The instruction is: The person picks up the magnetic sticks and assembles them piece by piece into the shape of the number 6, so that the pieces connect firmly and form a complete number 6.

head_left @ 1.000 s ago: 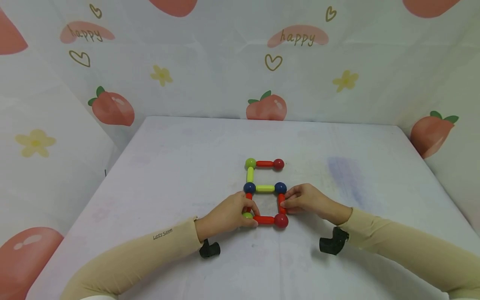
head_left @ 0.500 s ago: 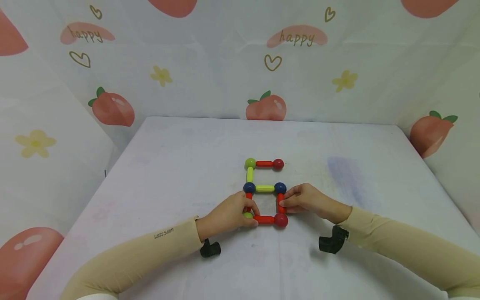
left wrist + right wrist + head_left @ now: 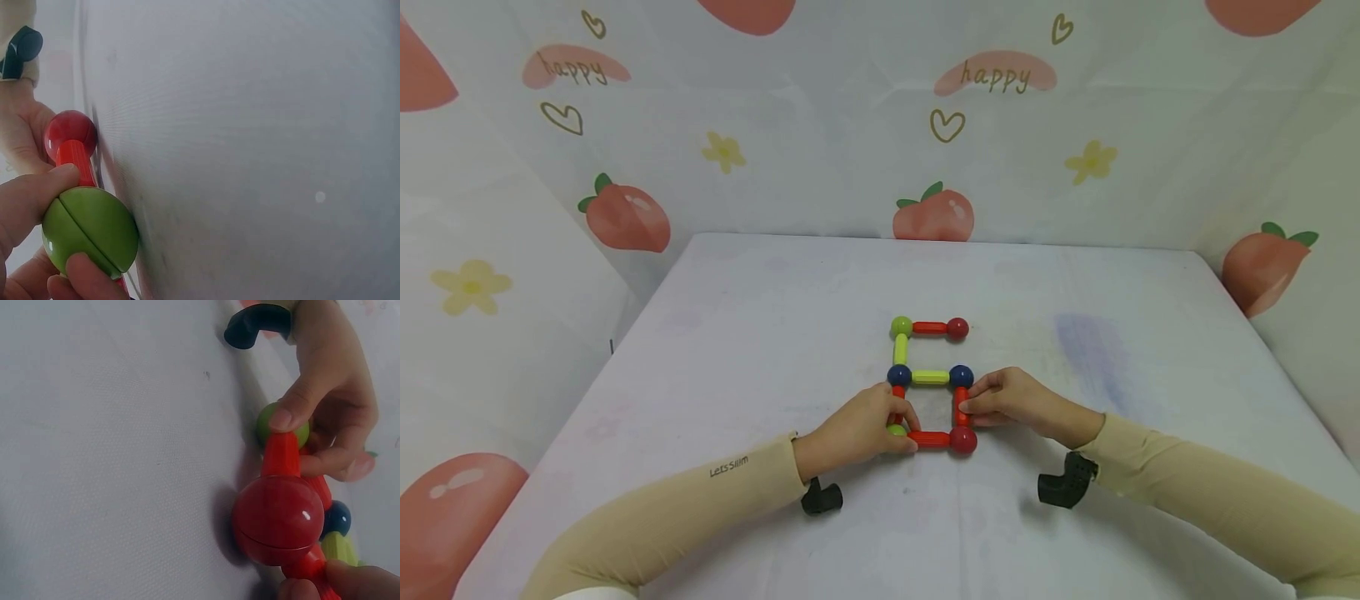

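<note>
A figure of coloured balls and rods lies flat on the table, shaped like a 6 in the head view. My left hand (image 3: pixel 868 427) grips its lower left corner, fingers and thumb around the green ball (image 3: pixel 90 228), the thumb also on the bottom red rod (image 3: pixel 930 439). With thumb and fingers my right hand (image 3: pixel 1022 407) pinches the right red rod (image 3: pixel 961 396), between the large red ball (image 3: pixel 278 519) and a blue ball (image 3: pixel 961 377). The left red rod (image 3: pixel 898 392) is partly hidden by my left hand. A second blue ball (image 3: pixel 899 376) joins the yellow-green rods (image 3: pixel 930 377).
The figure's upper part has a green ball (image 3: pixel 902 327), a red rod (image 3: pixel 929 328) and a small red ball (image 3: pixel 957 329). A white cloth covers the table (image 3: pixel 775 317); a printed curtain (image 3: pixel 820 125) hangs behind. Black wrist cameras (image 3: pixel 1067 481) sit below both wrists.
Almost nothing differs. The lower right corner of the figure shifts very slightly; both hands keep their places and their hold.
</note>
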### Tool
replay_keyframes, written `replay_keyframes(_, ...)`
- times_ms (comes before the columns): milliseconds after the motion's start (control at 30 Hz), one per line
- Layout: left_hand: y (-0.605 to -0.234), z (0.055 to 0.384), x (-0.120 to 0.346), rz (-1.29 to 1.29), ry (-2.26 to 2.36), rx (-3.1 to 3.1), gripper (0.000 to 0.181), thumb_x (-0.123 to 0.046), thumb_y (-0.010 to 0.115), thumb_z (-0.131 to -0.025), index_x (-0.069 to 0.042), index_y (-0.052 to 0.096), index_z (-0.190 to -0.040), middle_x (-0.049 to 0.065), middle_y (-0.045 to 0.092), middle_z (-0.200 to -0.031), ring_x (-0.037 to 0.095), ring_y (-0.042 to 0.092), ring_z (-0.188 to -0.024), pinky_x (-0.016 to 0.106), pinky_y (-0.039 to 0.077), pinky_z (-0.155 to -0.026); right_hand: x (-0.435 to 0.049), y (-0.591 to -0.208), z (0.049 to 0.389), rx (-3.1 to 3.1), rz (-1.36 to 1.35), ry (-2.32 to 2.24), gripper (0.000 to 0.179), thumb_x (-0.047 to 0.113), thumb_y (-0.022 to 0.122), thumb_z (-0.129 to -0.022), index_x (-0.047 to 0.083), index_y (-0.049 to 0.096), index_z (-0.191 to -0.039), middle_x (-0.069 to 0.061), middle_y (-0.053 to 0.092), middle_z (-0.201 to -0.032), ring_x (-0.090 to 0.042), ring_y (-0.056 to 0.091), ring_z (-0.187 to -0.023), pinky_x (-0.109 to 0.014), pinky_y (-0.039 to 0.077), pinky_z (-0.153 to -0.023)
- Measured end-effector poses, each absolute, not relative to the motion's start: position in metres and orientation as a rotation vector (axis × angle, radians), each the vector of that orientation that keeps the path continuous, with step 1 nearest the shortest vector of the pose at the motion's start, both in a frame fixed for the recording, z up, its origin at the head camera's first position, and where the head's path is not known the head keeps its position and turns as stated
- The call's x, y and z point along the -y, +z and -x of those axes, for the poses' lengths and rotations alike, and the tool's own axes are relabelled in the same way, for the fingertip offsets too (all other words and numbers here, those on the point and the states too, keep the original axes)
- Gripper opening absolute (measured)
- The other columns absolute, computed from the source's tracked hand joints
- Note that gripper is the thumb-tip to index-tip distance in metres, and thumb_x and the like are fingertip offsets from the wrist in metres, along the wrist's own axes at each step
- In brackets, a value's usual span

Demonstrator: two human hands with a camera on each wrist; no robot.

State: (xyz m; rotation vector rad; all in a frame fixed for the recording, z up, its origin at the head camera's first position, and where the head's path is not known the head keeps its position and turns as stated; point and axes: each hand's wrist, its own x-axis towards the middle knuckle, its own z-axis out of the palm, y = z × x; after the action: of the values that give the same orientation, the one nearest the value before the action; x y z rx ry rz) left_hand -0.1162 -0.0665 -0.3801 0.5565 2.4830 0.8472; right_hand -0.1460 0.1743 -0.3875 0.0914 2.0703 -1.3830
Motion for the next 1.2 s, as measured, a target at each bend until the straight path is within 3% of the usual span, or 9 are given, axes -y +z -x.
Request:
replay_keyframes(700,-0.3778,0.1185,0.0647,-0.568,0.850,-2.481,0.015,-0.019,0.082,-0.078,-0.017,0.074,-0.092,0.001,0.052,-0.084,0.014,0.049,-0.081,0.022,0.039,-0.059,-0.1760,-0.3868,0.1472,-2.033,-0.066,-1.393,0.029,0.011,0.069,-0.089,-0.006,0.058,-0.110,-0.003,0.069,-0.087,-0.011,0.067,-0.078,-0.029,0.057,-0.077)
replay_keyframes(1200,-0.3804,0.1188,0.0646,-0.552,0.857,-2.470,0.017,-0.019,0.082,-0.078,-0.017,0.074,-0.093,0.002,0.051,-0.084,0.015,0.049,-0.082,0.023,0.039,-0.059,-0.1771,-0.3921,0.1446,-1.922,-0.060,-1.487,0.034,0.007,0.068,-0.089,-0.004,0.048,-0.113,-0.002,0.070,-0.086,-0.011,0.067,-0.079,-0.029,0.057,-0.076)
